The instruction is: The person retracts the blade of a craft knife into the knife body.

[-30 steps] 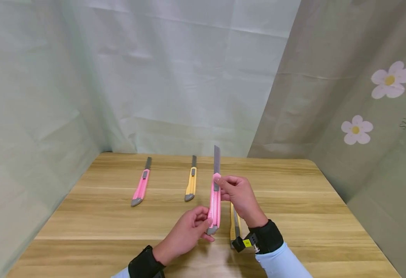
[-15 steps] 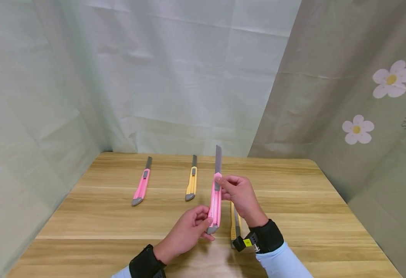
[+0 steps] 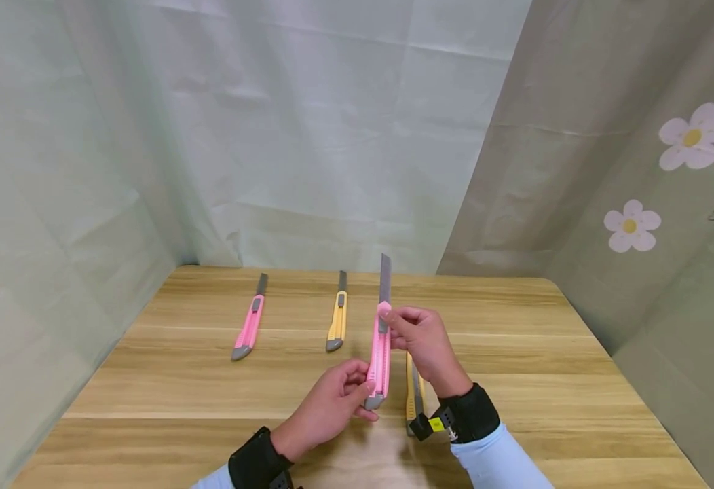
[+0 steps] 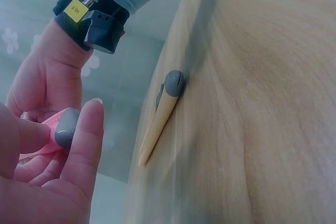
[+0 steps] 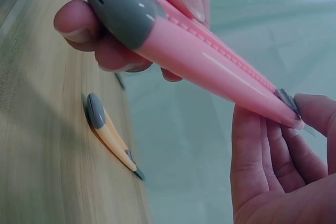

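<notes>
A pink utility knife [image 3: 379, 360] is held up off the table between both hands, its grey blade [image 3: 385, 278] extended and pointing away. My left hand [image 3: 332, 401] pinches the grey end cap between thumb and fingers. Higher on the same knife, my right hand [image 3: 421, 343] grips the body near the blade end. In the right wrist view the right thumb sits at the grey slider [image 5: 287, 101]. Under the right wrist lies a yellow utility knife [image 3: 414, 394], partly covered by the hand and wrist strap; its end cap [image 4: 174, 83] shows in the left wrist view.
Farther back on the wooden table [image 3: 503, 326] lie another pink utility knife [image 3: 250, 326] and another yellow one [image 3: 336, 322], both with blades out. Pale curtains [image 3: 332, 136] enclose the table at the back and sides.
Both hands keep the same hold on the pink knife, and its blade stays extended. The whole head view has shifted very slightly; the knives on the table have not moved.
</notes>
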Available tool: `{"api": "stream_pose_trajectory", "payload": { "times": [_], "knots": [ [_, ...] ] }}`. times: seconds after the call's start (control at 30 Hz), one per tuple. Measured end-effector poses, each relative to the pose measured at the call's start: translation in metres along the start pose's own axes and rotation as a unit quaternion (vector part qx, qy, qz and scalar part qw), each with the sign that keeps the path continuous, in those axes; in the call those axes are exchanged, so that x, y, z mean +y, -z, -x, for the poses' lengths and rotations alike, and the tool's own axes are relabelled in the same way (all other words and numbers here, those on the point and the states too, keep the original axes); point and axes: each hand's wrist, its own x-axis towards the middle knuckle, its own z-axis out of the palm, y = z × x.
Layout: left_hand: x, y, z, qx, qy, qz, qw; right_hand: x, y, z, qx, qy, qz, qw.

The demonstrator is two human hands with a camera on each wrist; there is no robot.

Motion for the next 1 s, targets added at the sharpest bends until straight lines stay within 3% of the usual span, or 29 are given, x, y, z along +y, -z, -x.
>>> {"api": "stream_pose_trajectory", "payload": {
  "times": [0.27,1.0],
  "knots": [
    [0.0007,0.0008,-0.0007,-0.001,0.001,0.001,1.0,-0.0016,-0.0007,-0.0011,-0.001,0.002,0.019,0.9998],
    [0.0006,0.0034,-0.003,-0.003,0.005,0.003,1.0,0.004,-0.0052,-0.0074,0.003,0.009,0.006,0.9999]
  ]
}}
